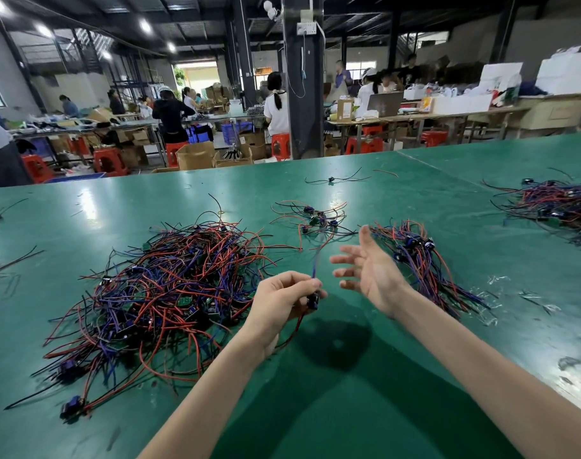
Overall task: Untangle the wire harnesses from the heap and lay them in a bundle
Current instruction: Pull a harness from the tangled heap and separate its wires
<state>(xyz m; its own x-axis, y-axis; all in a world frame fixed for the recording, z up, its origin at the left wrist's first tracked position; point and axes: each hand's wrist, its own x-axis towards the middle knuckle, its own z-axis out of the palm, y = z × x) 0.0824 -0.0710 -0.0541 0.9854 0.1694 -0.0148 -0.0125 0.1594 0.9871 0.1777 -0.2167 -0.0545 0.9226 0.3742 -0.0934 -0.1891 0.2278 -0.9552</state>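
A big tangled heap of red, blue and black wire harnesses (170,289) lies on the green table (348,376) at the left. My left hand (279,301) pinches a single harness (313,298) by its small black part; its blue wire rises up and a red wire hangs below. To the right, my right hand (368,268) is raised with fingers spread, holding nothing. Just behind it lies a laid-out bundle of harnesses (425,260), wires running roughly parallel.
A few loose harnesses (315,220) lie behind my hands, and one more (332,179) sits further back. Another heap (561,207) is at the far right. Stray wires lie at the table's left edge. People work at benches behind the table.
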